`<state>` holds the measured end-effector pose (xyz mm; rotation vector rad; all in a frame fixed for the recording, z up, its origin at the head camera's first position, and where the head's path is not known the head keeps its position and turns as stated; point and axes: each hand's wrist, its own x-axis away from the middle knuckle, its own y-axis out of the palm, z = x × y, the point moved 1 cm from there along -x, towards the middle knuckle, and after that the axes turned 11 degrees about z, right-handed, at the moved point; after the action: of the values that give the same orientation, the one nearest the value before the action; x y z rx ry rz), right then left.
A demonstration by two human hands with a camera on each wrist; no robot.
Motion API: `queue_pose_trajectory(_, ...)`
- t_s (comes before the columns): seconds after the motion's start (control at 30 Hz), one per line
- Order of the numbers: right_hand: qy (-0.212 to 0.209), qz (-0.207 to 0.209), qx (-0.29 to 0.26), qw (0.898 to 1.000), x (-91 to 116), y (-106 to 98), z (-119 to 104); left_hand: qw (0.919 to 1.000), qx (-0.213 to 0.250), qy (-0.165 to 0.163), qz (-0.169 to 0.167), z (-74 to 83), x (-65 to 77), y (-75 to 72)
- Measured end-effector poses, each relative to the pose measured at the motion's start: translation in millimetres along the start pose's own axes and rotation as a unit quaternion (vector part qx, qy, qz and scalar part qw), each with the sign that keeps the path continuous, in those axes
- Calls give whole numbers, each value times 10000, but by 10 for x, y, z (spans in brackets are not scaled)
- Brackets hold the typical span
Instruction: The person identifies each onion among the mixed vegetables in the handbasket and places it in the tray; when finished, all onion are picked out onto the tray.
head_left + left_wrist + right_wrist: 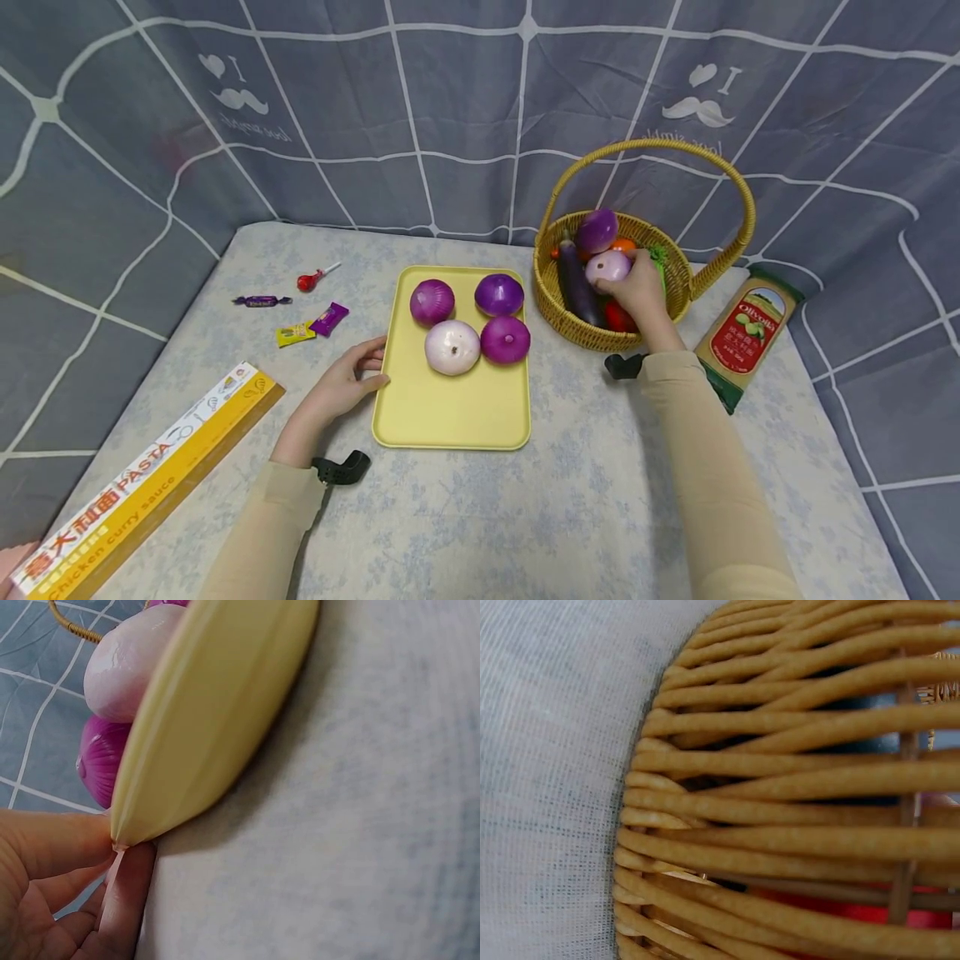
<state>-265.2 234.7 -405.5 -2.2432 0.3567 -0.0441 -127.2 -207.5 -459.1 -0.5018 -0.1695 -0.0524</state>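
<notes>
My left hand (pixel 345 385) pinches the left rim of a yellow tray (pixel 450 421) between thumb and fingers; the left wrist view shows this grip close up. On the tray lie a whitish onion (pixel 452 347) and three purple onions (pixel 506 340). Over at the wicker basket (pixel 553 310), my right hand (pixel 641 292) reaches inside and grips a pale purple onion (pixel 606 267). Around it in the basket are an eggplant (pixel 576 287), a darker purple onion (pixel 597 231) and red tomatoes, partly covered. Basket weave (pixel 780 765) fills the right wrist view and hides that hand.
The basket's tall handle (pixel 648 143) arches above the right hand. A pasta packet (pixel 748 333) lies right of the basket. A long pasta box (pixel 150 483) is at front left. Wrapped candies (pixel 330 318) and a red lollipop (pixel 307 282) lie left of the tray.
</notes>
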Motion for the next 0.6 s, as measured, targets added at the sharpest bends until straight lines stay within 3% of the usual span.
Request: queue_pose_trajectory(0.6, 78, 281, -1081, 9937, 363, -291, -114, 10000, -41, 53, -22, -23, -13, 7)
